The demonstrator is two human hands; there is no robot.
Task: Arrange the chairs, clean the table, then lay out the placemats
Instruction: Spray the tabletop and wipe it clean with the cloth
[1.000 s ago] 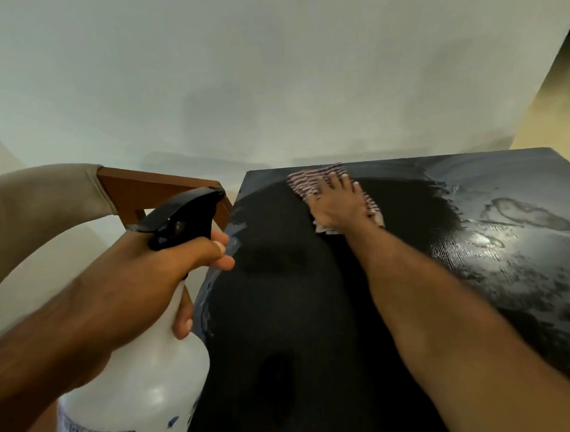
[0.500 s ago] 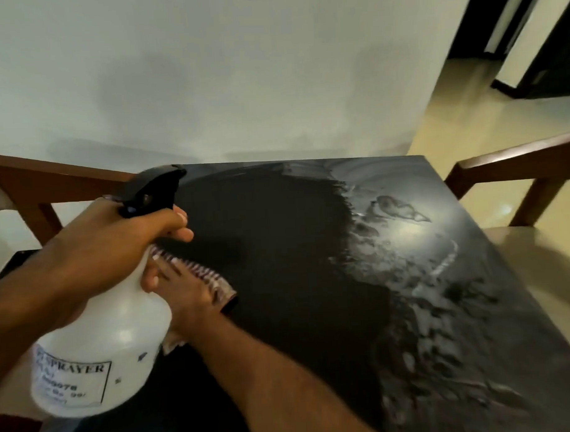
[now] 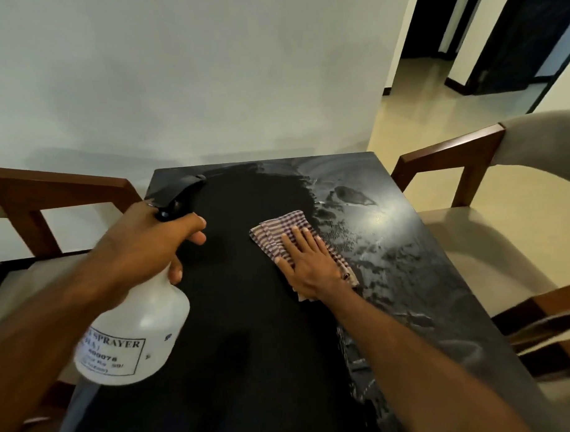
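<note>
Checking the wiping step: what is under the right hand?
The checked cloth lies flat under the right hand, on the black table. Whether the tabletop beneath the cloth is wet is hidden.

"SPRAYER" and "400078" on the white spray bottle's label (image 3: 112, 352)

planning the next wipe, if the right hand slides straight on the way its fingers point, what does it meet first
Only bare black tabletop beyond the checked cloth under the right hand; the way looks free to the far edge and wall.

My right hand (image 3: 306, 263) presses the checked cloth (image 3: 282, 227) flat on the wet black tabletop (image 3: 248, 314); my left hand (image 3: 149, 249) grips the white spray bottle (image 3: 136, 334).
</note>
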